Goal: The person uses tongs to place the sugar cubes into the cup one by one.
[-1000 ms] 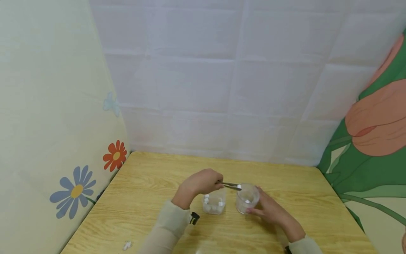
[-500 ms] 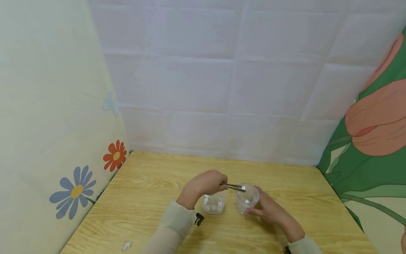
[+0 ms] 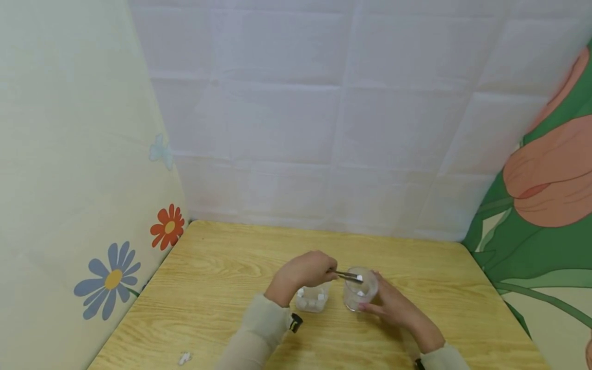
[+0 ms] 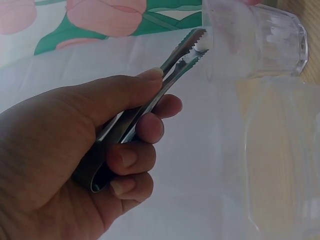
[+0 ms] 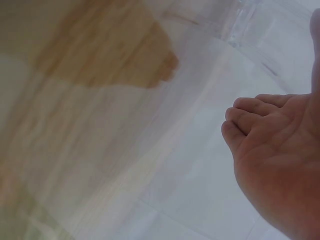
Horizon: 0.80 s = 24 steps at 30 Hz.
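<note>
Pinching metal tongs [image 4: 131,116] in the left hand [image 3: 306,271], tips aimed across at the clear cup [image 3: 351,302].

Left thumb and fingers are clamped on the tongs, bent end tucked into the palm. From the head view, the long axis runs sideways out of that hand toward the right hand [image 3: 390,302], dipping a bit at the tips; the left wrist view has it diagonal, bend low left, serrated tips up right. They've got a small white cube [image 3: 359,278] between them at the cup's mouth, can't tell if it's inside or just above. Right hand's thumb and fingers hold the cup's side. Clear box [image 3: 311,309] of white cubes [image 3: 321,297] sits just below the left hand, partly hidden by it.
</note>
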Motion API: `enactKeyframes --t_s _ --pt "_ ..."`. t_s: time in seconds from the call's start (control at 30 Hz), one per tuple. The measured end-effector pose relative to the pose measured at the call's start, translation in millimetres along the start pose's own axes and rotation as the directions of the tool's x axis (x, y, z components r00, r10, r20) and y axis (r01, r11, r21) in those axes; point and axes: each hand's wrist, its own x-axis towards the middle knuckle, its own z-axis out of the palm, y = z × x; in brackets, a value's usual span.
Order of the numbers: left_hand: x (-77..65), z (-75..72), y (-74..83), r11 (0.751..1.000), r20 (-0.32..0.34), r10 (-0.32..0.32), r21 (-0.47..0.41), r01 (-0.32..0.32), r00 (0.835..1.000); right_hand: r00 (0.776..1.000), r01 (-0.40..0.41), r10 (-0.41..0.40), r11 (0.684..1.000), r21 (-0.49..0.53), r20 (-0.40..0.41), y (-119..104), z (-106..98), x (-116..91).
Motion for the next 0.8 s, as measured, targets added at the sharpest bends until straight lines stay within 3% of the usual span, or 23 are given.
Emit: enactKeyframes --t_s 0.4,0.63,0.8 --pt "8.9 7.7 2.7 0.997 0.006 0.031 0.072 -0.032 0.999 1.0 -0.001 0.001 1.0 -0.01 -0.008 1.2 1.6 1.3" --pt "10.6 8.4 7.9 0.999 0.029 -0.005 0.046 0.004 1.0 0.998 0.05 -0.05 0.999 -0.003 -0.022 3.3 4.3 2.2" --pt "13.1 10.3 9.4 0.999 0.042 -0.009 0.041 0.007 0.999 0.999 0.038 -0.038 0.999 -0.005 -0.021 4.1 4.3 2.4"
